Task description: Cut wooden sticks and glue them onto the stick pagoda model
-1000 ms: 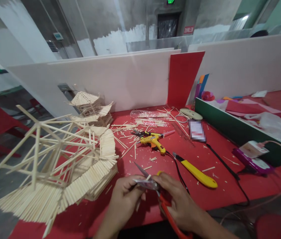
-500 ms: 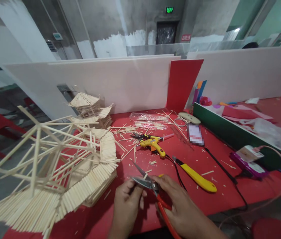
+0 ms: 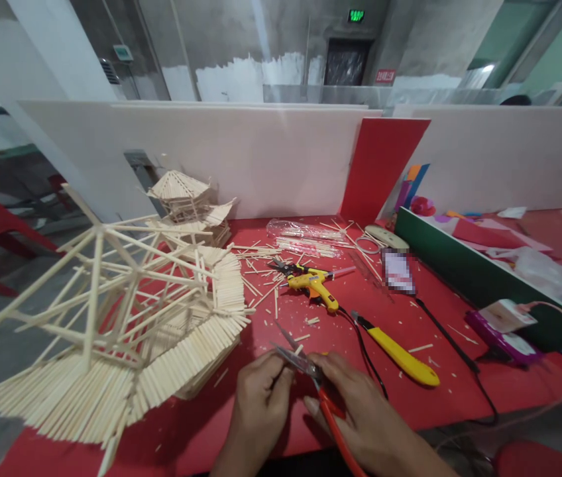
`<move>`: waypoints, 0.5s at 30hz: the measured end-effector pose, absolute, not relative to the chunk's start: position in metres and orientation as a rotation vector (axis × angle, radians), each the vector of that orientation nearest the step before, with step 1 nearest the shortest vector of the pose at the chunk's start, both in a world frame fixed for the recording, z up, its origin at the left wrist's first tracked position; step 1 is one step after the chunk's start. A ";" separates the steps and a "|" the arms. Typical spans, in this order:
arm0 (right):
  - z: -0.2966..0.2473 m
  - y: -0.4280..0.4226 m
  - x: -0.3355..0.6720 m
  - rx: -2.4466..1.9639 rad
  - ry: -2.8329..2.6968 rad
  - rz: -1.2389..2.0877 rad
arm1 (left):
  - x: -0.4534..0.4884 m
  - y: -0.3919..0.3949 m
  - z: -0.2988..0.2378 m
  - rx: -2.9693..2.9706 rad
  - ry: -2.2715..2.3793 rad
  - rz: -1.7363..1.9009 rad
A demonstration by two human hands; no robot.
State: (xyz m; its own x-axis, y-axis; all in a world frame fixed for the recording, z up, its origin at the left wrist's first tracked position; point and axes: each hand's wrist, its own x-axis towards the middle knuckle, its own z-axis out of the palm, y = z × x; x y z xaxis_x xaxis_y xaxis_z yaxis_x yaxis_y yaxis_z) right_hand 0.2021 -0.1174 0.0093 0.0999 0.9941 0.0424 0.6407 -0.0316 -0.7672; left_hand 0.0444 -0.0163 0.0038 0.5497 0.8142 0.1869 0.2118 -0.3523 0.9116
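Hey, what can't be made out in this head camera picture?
In the head view:
What the left hand pinches: hidden by its own fingers.
Lower end of the red-handled scissors: cut off by the bottom edge.
Face of the pale rectangle: blurred by pixelation.
Lettering on the red wall sign: too small.

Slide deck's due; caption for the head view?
Right hand holds red-handled scissors, left hand close by, stick model at left.
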 end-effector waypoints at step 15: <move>0.010 -0.123 0.205 -1.728 -1.644 0.746 | 0.048 -0.016 0.009 1.596 0.854 0.686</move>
